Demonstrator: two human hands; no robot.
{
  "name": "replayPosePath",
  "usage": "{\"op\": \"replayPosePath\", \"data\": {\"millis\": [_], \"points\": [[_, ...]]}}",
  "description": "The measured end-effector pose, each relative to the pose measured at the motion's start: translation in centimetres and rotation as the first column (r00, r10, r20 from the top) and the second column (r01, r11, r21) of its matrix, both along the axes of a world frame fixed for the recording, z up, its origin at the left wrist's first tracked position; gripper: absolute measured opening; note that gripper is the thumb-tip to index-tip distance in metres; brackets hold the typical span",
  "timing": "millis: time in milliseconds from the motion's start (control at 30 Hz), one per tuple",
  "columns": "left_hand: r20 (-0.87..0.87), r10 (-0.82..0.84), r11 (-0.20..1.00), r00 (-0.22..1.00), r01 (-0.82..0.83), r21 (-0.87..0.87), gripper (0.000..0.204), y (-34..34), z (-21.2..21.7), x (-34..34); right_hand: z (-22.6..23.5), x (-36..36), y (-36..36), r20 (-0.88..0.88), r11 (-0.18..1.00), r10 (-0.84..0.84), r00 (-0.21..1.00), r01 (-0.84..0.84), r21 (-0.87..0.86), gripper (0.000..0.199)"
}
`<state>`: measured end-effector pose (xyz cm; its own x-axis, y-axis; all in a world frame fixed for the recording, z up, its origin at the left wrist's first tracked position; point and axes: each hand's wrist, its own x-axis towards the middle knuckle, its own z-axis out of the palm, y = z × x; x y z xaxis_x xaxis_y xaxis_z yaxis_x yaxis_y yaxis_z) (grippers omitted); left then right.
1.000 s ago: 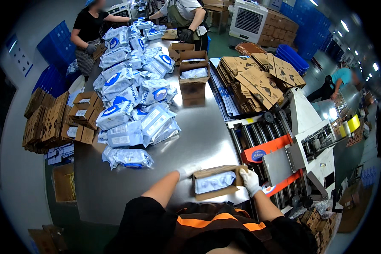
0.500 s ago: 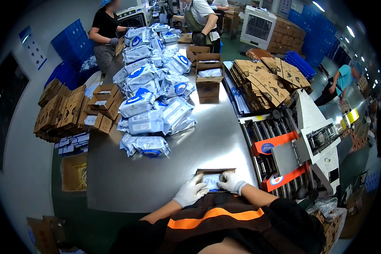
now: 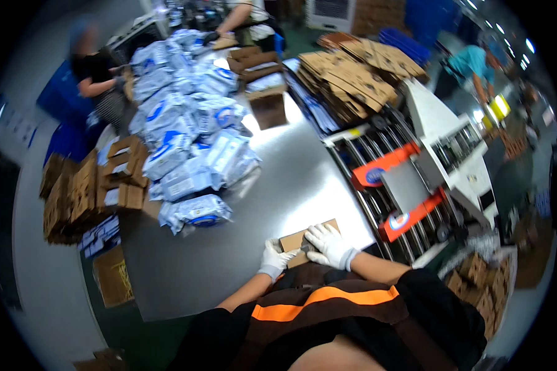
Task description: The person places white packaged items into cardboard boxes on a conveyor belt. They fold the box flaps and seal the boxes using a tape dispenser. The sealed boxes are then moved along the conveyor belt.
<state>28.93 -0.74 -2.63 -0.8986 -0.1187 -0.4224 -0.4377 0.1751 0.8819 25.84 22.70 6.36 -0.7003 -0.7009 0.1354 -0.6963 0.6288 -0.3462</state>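
Flaps of the small cardboard box [image 3: 303,242] are pressed shut under the flat, gloved left hand [image 3: 273,258] and right hand [image 3: 328,245]; sealing is judged outstanding.

A second ago the small cardboard box [image 3: 306,240] at the near edge of the metal table [image 3: 278,185] lay open, its white pack showing, with only the right hand [image 3: 329,246] on its right end. Half a second ago the left hand [image 3: 274,260] had reached its left side. Now the flaps are closed, the right hand pressing flat on top and the left at the near-left corner.
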Motion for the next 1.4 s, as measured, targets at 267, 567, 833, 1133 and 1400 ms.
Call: {"op": "replayPosePath", "data": {"millis": [267, 567, 833, 1133, 1400], "points": [[0.298, -0.188, 0.964, 0.936, 0.117, 0.239, 0.069, 14.9, 3.5, -8.0, -3.6, -3.5, 12.4, -0.089, 0.901, -0.421, 0.902, 0.428, 0.071, 0.055], [0.383, -0.353, 0.928, 0.854, 0.267, 0.261, 0.061, 25.1, 4.7, -17.3, 4.7, -14.9, 16.0, 0.554, 0.487, -0.566, 0.610, 0.790, -0.372, 0.030], [0.357, -0.489, 0.823, 0.796, 0.285, 0.491, 0.049, 18.0, 1.4, -19.0, 1.2, -44.6, 23.5, -0.449, 0.618, -0.677, 0.582, 0.782, 0.083, 0.075], [0.078, 0.359, 0.903, 0.930, -0.367, 0.222, 0.049, 0.7, 3.1, -15.2, 15.3, -35.5, 18.6, -0.212, 0.838, -0.393, 0.895, 0.254, -0.484, 0.034], [0.059, -0.451, 0.788, 0.890, 0.367, 0.495, 0.044, -0.6, 10.6, -6.9, 3.8, -17.2, 11.1, 0.741, 0.949, 0.099, 0.664, 0.162, -0.272, 0.043]]}}
